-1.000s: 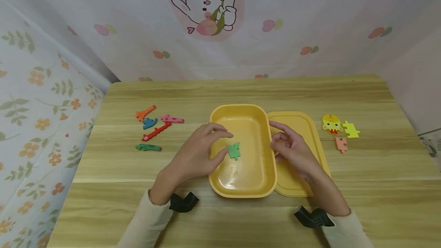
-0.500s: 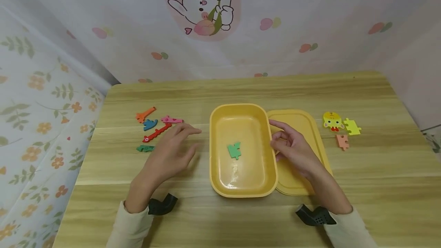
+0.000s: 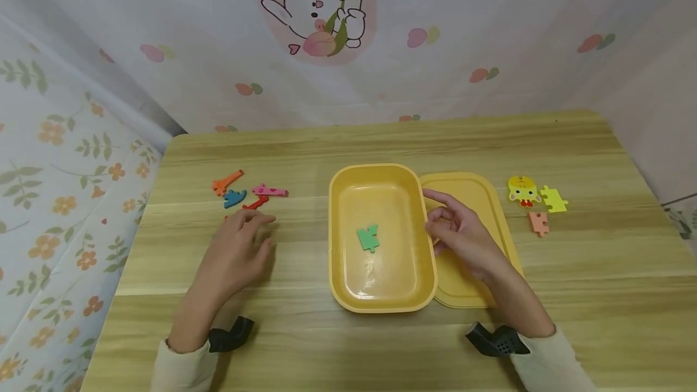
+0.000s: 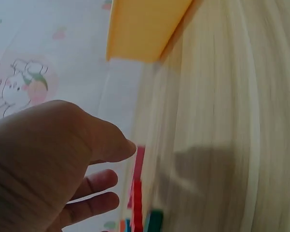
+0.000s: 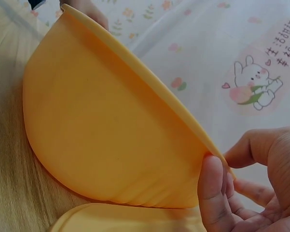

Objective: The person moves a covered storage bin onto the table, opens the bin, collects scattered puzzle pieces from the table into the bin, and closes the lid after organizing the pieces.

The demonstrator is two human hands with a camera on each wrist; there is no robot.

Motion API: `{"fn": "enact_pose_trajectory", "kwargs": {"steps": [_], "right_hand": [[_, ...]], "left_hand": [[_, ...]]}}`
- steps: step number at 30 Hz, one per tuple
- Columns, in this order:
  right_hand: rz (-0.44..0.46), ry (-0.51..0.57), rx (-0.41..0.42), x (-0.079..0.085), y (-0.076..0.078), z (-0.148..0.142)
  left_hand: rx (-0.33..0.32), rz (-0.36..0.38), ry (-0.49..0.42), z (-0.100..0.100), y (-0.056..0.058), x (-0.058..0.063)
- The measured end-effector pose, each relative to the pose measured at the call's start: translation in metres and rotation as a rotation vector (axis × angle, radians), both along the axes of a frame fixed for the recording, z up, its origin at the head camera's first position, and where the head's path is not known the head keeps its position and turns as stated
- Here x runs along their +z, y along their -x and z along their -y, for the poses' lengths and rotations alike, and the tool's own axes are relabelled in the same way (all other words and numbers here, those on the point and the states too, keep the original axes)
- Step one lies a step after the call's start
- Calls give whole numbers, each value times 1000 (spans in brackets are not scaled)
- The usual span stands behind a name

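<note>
My left hand (image 3: 231, 256), fingers loosely bent with nothing visible between them, hovers over small coloured toy pieces at the table's left. A red piece (image 3: 256, 202) and a green one are partly hidden under it; a pink piece (image 3: 270, 191), a blue piece (image 3: 235, 198) and an orange piece (image 3: 227, 182) show beyond. In the left wrist view, thumb and fingers stand apart beside the red piece (image 4: 137, 203). My right hand (image 3: 463, 238) holds the right rim of the yellow box (image 3: 334, 259), fingertips at its wall. Inside lies a green puzzle piece (image 3: 368, 238).
A yellow lid (image 3: 492, 222) lies partly under the box's right side. Farther right are a yellow animal-face piece (image 3: 524, 191), a yellow puzzle piece (image 3: 554, 199) and a salmon-coloured one (image 3: 539, 223). A patterned curtain (image 3: 463, 11) hangs behind the wooden table (image 3: 348, 349).
My left hand has moved left from above the box to over the coloured pieces, now covering part of the red and green ones. My right hand stays at the box's rim.
</note>
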State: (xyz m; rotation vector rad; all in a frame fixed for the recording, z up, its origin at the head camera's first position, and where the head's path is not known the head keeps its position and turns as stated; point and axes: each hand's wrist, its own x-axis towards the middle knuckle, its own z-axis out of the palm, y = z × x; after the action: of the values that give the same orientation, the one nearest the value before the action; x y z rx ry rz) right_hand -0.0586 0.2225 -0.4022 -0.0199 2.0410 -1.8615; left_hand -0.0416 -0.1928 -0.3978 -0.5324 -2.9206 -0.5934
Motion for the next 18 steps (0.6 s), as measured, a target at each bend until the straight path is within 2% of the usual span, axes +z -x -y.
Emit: {"fn": "enact_pose_trajectory", "kwargs": {"steps": [5,10,18], "right_hand": [[0,-3,-2,1,1,0],[-3,-5,-5,2,1,-1],[3,10,-2,1,0,-1]], "left_hand": [[31,-44,-16,16,1,0],[49,-28,-29,24,-1,-1],[85,-11,-26,31,-7,-11]]}}
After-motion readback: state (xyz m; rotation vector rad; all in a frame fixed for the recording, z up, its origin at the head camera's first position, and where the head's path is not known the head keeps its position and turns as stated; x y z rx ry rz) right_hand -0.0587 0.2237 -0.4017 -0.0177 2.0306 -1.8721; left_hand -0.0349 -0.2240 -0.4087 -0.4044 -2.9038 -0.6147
